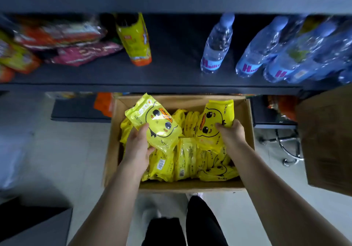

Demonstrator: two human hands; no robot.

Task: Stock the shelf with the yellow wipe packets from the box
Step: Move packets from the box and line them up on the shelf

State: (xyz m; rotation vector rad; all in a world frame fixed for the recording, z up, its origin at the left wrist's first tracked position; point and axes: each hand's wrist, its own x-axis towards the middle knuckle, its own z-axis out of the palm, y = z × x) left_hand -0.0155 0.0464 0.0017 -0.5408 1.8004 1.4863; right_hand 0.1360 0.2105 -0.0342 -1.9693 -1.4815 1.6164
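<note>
An open cardboard box [114,150] stands on the floor below the dark shelf [171,70]. Several yellow wipe packets [188,160] with a duck face fill it. My left hand [138,146] grips one yellow packet [158,122] by its lower edge, lifted above the box's left side. My right hand [231,133] grips a second yellow packet [213,124] at its right edge, raised over the box's right side. Both packets face up, with the duck print showing.
On the shelf, snack bags [62,42] lie at the left, a yellow canister [135,40] stands beside them, and several water bottles [266,47] fill the right. Bare shelf lies between canister and bottles. A brown box flap [327,141] hangs at right, chair legs [285,146] behind.
</note>
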